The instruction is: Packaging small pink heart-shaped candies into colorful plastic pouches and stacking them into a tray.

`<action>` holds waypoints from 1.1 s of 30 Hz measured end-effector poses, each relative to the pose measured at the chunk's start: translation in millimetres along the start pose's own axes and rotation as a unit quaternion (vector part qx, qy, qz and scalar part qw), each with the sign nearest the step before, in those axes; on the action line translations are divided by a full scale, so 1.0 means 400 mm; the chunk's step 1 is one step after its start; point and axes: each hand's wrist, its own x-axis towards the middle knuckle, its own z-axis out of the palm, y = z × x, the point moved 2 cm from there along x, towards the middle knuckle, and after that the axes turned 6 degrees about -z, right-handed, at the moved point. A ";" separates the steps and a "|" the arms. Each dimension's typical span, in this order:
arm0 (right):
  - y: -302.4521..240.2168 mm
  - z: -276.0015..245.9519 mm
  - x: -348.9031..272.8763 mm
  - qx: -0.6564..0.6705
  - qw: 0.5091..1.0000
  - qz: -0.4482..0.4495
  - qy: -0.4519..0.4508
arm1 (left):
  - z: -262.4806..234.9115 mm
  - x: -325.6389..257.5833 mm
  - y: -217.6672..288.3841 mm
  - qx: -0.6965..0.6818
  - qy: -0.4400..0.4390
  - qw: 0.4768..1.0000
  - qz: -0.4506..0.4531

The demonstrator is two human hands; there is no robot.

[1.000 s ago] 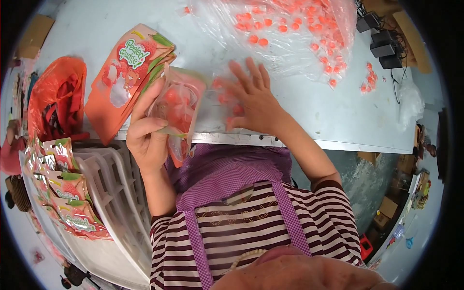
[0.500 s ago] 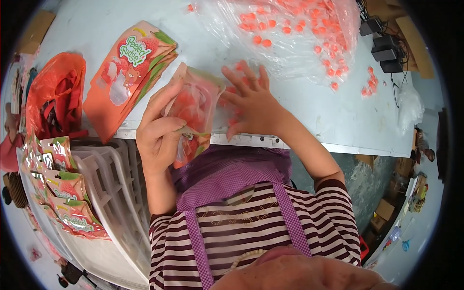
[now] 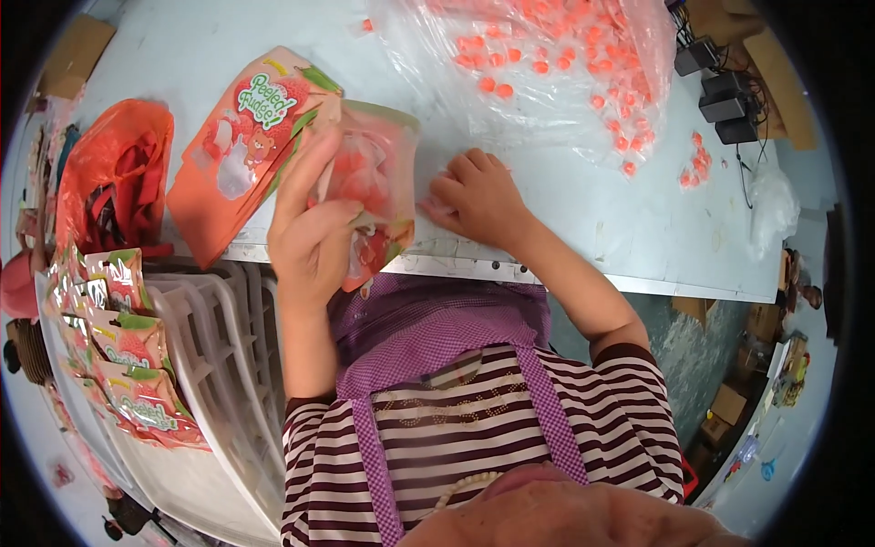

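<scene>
Plainly, the left hand (image 3: pixel 314 228) is closed around an upright-tilted, printed pouch (image 3: pixel 372 178), its fingers running along the pouch's left side and its thumb lying across the near part. Through the see-through panel, right beside those fingers, orange-red sweets show inside the pouch. To the right of the left hand, just past the pouch, the right hand (image 3: pixel 478 196) is low over the pale tabletop (image 3: pixel 629 228), palm down, half closed with the fingers bent inward. Some pinkish bits show at its fingertips, but whether it grips them I cannot tell.

Just beyond the left hand and to its left lies an overlapping stack of flat pouches (image 3: pixel 232 137), pink and orange-red with green corners. Farther left of that hand sits a crumpled red plastic bag (image 3: pixel 150 150) with dark red cloth-like stuff in it. Nearer the body, below and left of the same hand, stand whitish plastic racks (image 3: pixel 205 337), with plump, shiny filled pouches (image 3: pixel 150 410) grouped on their far left.

Beyond the right hand and toward its right spreads a large clear plastic sheet or bag (image 3: pixel 437 68) with many small orange-red sweets (image 3: pixel 602 66) on or in it. Well to the right of that hand lies a small separate cluster of sweets (image 3: pixel 695 166), and past it, farther from the body, are black power adapters (image 3: pixel 726 98) with cables.
</scene>
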 end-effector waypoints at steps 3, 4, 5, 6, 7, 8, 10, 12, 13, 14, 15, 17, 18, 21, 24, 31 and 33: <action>0.003 -0.012 0.001 0.051 0.997 -0.004 0.058 | 0.025 -0.003 -0.035 -0.029 -0.019 0.999 -0.028; 0.008 -0.017 0.003 0.049 0.997 -0.010 0.059 | 0.029 -0.009 -0.047 -0.024 -0.040 0.997 -0.057; 0.018 -0.026 0.002 0.077 0.993 0.025 0.086 | 0.032 -0.014 -0.055 -0.022 -0.035 0.998 -0.054; 0.027 -0.035 0.002 0.105 0.986 0.060 0.112 | 0.041 -0.016 -0.061 -0.021 -0.047 0.998 -0.047; 0.029 -0.044 0.007 0.105 0.987 0.053 0.112 | 0.050 -0.012 -0.064 -0.020 -0.059 0.997 -0.040; 0.048 -0.054 0.005 0.265 0.925 0.202 0.183 | 0.058 -0.005 -0.063 -0.042 -0.063 0.997 -0.018; 0.074 -0.083 0.008 0.412 0.812 0.335 0.243 | 0.061 -0.004 -0.056 -0.023 -0.083 0.996 -0.016; 0.091 -0.126 0.030 0.695 0.556 0.362 0.275 | 0.068 -0.002 -0.051 -0.004 -0.106 0.994 -0.014; 0.079 -0.146 0.058 0.697 0.557 0.359 0.274 | 0.072 -0.004 -0.054 -0.003 -0.115 0.993 -0.009; 0.049 -0.163 0.096 0.774 0.480 0.285 0.299 | 0.077 -0.008 -0.059 -0.003 -0.126 0.992 -0.004; 0.022 -0.174 0.123 0.837 0.394 0.206 0.319 | 0.081 -0.009 -0.059 -0.003 -0.138 0.990 0.001; -0.009 -0.166 0.149 0.814 0.421 0.249 0.313 | 0.091 -0.012 -0.061 0.008 -0.145 0.989 0.006; -0.021 -0.157 0.159 0.786 0.449 0.294 0.306 | 0.097 -0.017 -0.067 -0.012 -0.126 0.992 0.001; -0.034 -0.105 0.148 0.595 0.687 0.248 0.334 | 0.097 -0.016 -0.050 -0.015 -0.102 0.995 -0.020; -0.031 -0.105 0.155 0.423 0.827 0.172 0.328 | 0.091 -0.006 -0.032 -0.002 -0.085 0.996 -0.037; -0.038 -0.088 0.151 0.460 0.815 0.170 0.309 | 0.098 -0.015 -0.051 -0.033 -0.057 0.996 -0.058; -0.039 -0.075 0.135 0.531 0.759 0.216 0.308 | 0.098 -0.019 -0.054 -0.035 -0.058 0.996 -0.063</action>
